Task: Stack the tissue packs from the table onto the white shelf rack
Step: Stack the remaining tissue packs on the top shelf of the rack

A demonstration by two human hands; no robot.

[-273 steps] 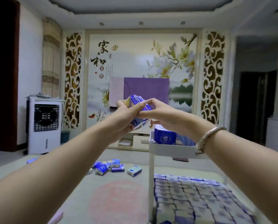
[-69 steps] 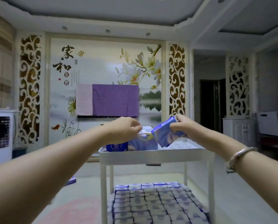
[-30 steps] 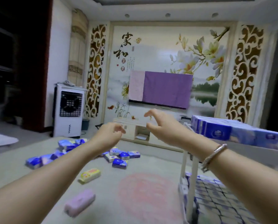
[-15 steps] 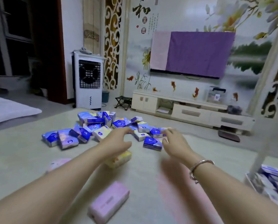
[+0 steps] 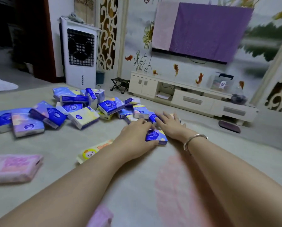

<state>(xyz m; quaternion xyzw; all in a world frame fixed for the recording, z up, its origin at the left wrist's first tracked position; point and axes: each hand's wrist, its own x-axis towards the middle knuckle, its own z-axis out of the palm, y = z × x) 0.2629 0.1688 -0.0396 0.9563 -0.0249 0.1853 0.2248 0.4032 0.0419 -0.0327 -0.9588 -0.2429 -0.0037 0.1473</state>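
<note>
A heap of blue and white tissue packs [image 5: 81,108] lies scattered across the pale table surface [image 5: 137,185], left of centre. My left hand [image 5: 135,138] reaches to the heap's near right edge and curls round a blue tissue pack [image 5: 156,136], thumb under its front edge. Just beyond it, my right hand [image 5: 169,123], with a silver bangle on the wrist, lies flat with straight fingers on further packs [image 5: 141,112]. The white shelf rack is out of view.
A pink pack [image 5: 10,167] lies at the near left and a yellow pack [image 5: 94,149] sits under my left forearm. Beyond the table stand a white air cooler [image 5: 78,53], a small folding stool [image 5: 119,84] and a low TV cabinet [image 5: 192,99].
I have turned from the shelf rack to the table and leaned in. Both hands came down onto the heap's right edge; the left now grips a blue pack.
</note>
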